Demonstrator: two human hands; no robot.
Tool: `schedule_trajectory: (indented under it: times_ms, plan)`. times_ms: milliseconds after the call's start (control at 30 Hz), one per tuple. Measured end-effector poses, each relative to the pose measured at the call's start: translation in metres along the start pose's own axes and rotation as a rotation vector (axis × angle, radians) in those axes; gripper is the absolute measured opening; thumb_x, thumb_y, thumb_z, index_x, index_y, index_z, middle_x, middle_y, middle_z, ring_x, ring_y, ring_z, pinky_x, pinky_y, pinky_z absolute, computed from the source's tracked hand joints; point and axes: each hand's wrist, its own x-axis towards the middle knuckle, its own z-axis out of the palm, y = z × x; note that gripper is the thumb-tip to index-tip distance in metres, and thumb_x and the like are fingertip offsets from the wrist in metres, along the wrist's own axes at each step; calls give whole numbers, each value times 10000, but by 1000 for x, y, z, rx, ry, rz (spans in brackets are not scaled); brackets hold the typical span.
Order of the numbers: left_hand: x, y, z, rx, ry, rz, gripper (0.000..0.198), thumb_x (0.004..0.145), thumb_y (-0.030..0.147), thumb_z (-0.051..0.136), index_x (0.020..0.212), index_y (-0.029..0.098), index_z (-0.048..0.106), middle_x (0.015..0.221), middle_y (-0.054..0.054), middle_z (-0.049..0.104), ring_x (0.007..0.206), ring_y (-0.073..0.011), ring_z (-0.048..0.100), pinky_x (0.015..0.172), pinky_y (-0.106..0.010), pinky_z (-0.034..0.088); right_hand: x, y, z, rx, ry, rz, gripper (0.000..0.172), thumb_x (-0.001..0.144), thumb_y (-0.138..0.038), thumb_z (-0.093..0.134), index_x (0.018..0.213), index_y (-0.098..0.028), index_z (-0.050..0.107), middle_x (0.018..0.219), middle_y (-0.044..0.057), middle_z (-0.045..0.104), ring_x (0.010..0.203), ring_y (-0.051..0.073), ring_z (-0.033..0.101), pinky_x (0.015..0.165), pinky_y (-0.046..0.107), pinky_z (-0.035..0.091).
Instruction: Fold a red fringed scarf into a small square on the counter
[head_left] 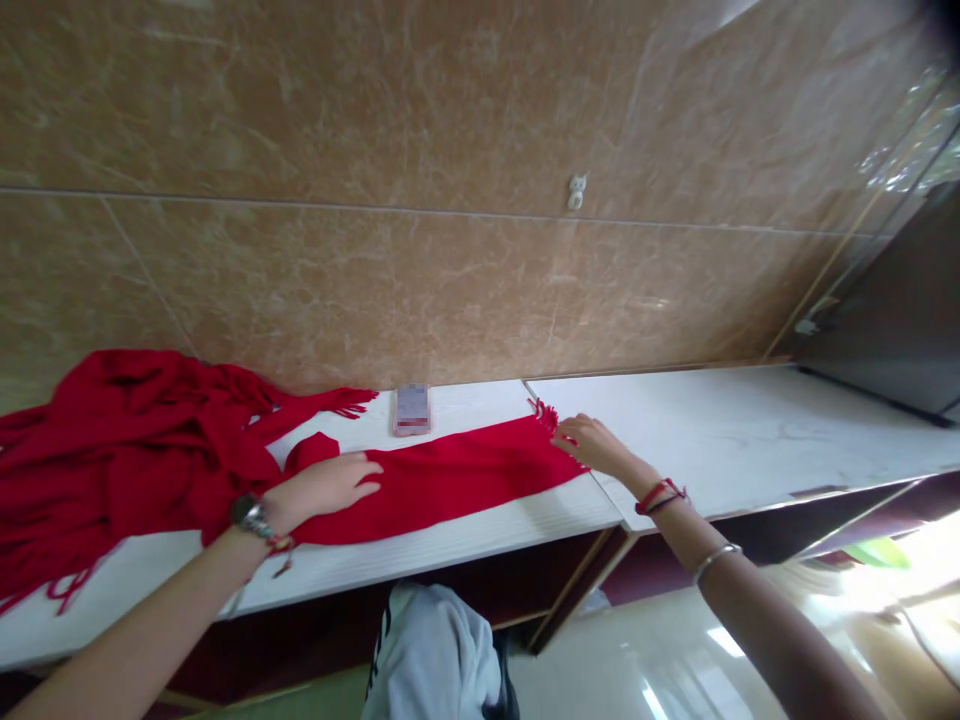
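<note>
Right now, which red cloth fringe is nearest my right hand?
The red fringe at the right end of the flat red cloth strip, by your right hand; the other fringes trail from the crumpled red cloth heap at left.

From the right hand (589,443), free tabletop (720,425) is stretching toward three o'clock. The wall (480,290) is blocking twelve, a phone (412,408) nine.

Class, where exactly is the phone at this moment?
In the head view, the phone lies just left of centre on the white tabletop, between the tiled wall and the flattened red scarf.
</note>
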Motion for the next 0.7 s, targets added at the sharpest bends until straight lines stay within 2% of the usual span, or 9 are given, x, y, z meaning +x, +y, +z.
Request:
schedule_trajectory:
  times_ms: [67,133,167,200,267,367,500,600,700]
  plan:
    - [29,29,17,-22,140,-41,425,877,330,310,1199,139,510,1263,-164,471,1179,-271,408,970,-418,305,29,-16,12,21,61,-83,307,881,-345,386,1009,-192,619,1041,104,620,1006,211,535,893,351,387]
    - [52,48,41,-42,151,-191,508,875,422,325,1299,150,390,1367,-193,325,1251,-340,286,944,-538,279,54,-33,36,37,48,-94,379,881,-360,387,1185,-178,521,1223,123,522,1139,228,450,936,377,363]
    - [59,52,53,-43,112,-242,565,863,474,336,1336,166,328,1397,-194,265,1276,-369,214,927,-595,252,63,-39,49,31,-13,-80,421,884,-375,375,1254,-191,455,1288,118,466,1192,236,396,942,400,358]
    - [64,52,63,-26,133,-274,588,863,500,317,1360,189,277,1427,-176,196,1296,-369,148,932,-617,217,70,-44,62,14,-80,-46,445,891,-399,345,1297,-227,397,1336,95,418,1227,242,353,948,434,345]
    - [69,45,76,19,205,-311,631,852,536,317,1387,226,193,1458,-133,93,1316,-342,62,969,-592,178,76,-45,83,-20,-120,-5,442,905,-409,282,1319,-275,356,1376,71,365,1254,268,307,957,520,293]
    - [71,30,78,52,234,-330,677,830,578,322,1394,240,162,1464,-109,66,1325,-306,29,1010,-543,141,78,-32,94,-103,-197,163,464,911,-426,210,1355,-308,272,1428,42,268,1286,295,230,958,584,228]
    - [79,18,71,28,196,-340,710,809,631,290,1394,250,160,1465,-102,28,1324,-315,1,993,-586,118,83,-8,90,-118,-221,337,483,907,-436,192,1364,-293,253,1437,30,247,1283,310,222,955,603,206]
    - [81,10,69,-9,137,-390,769,766,696,275,1392,261,171,1465,-101,10,1309,-368,-3,972,-620,103,90,-2,89,-127,-195,356,469,913,-418,180,1351,-287,283,1429,29,268,1277,286,245,967,573,211]
    - [74,-6,70,-16,112,-465,809,736,727,283,1391,266,171,1462,-118,25,1296,-405,5,954,-641,97,100,-7,92,-149,-150,325,458,914,-407,195,1335,-272,317,1410,49,306,1267,265,267,970,541,230]
